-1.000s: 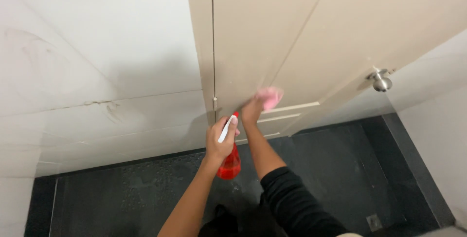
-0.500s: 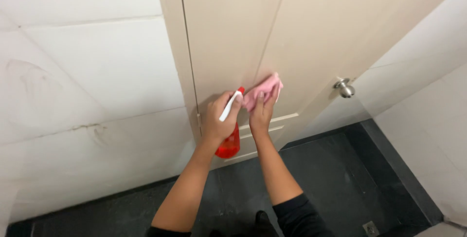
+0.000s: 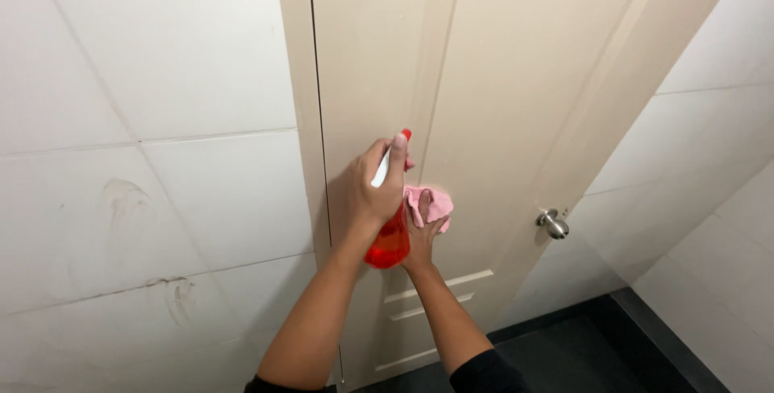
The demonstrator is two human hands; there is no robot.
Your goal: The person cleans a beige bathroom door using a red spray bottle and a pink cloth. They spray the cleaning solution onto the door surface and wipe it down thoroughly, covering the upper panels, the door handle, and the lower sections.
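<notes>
My left hand (image 3: 372,187) grips a red spray bottle (image 3: 390,240) by its white trigger head, nozzle pointing at the beige door (image 3: 484,79). Just right of it, my right hand (image 3: 422,236) presses a pink cloth (image 3: 431,203) flat against the door panel at mid height. The bottle partly hides the right hand's wrist. Both forearms reach up from the bottom of the view.
A round metal door knob (image 3: 553,223) sticks out to the right of the cloth. White wall tiles (image 3: 161,159) with faint marks flank the door on the left, more white tiles on the right. Dark floor (image 3: 580,353) shows at the bottom right.
Both hands have risen up the door, from near its lower panel to mid height. The view has tilted up, so less floor shows.
</notes>
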